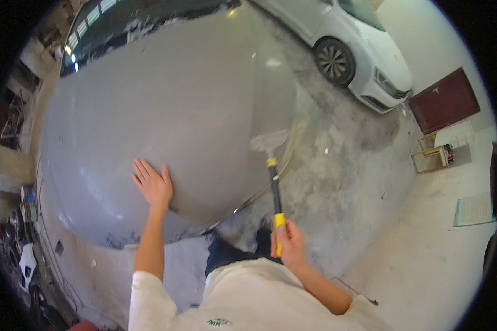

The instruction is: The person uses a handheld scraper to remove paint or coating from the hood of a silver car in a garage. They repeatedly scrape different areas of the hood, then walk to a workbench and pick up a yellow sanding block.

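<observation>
My left hand [152, 184] lies flat, fingers spread, on the grey primed car hood [171, 105] near its front edge. My right hand [287, 243] grips the yellow end of a black-and-yellow handled tool [274, 190]. Its head [269, 142] is blurred and hovers at the hood's right edge, so I cannot tell whether it touches the panel. The car's windshield [132, 16] shows at the top.
A white car [348, 44] is parked at the upper right on the stained concrete floor [348, 165]. A dark red panel [444, 102] and a small metal frame [432, 154] stand at the right. Wheels and parts crowd the left edge [16, 243].
</observation>
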The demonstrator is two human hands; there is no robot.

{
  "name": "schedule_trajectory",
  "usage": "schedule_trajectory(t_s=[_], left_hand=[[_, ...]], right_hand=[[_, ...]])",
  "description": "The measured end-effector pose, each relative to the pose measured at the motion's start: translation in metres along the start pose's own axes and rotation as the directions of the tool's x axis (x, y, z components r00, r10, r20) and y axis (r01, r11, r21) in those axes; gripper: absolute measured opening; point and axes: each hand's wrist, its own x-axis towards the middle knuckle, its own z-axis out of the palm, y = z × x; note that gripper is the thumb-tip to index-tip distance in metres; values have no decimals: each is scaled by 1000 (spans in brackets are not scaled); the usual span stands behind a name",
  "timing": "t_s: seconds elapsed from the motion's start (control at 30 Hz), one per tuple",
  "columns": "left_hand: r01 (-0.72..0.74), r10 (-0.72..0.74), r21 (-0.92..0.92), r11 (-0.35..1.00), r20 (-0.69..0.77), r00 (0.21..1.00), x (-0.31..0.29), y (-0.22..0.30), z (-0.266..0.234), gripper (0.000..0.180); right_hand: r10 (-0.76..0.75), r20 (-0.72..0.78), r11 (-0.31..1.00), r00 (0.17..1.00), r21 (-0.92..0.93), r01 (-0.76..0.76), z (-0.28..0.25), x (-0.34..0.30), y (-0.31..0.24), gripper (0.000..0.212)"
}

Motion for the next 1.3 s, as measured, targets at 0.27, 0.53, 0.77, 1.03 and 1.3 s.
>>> schedule_trajectory(t_s=[0.27,0.53,0.77,1.03,1.3], left_hand=[[-399,454,-248,883,232,860,-115,151,6,99],[-395,468,-311,865,212,858,-61,208,37,92],[-220,238,-147,964,120,964,1,237,21,87],[-39,50,-67,997,161,986,90,326,12,90],[30,-12,-87,996,198,980,186,432,52,91]], right_hand=[[-154,320,983,935,141,114,-44,31,4,27],[-414,60,873,908,-258,414,-109,99,-5,48],[-407,-103,868,908,-352,349,-173,113,-37,39],[-252,-172,953,952,-218,212,-236,214,-87,31],[-280,-53,920,959,-302,252,-323,340,-188,24]])
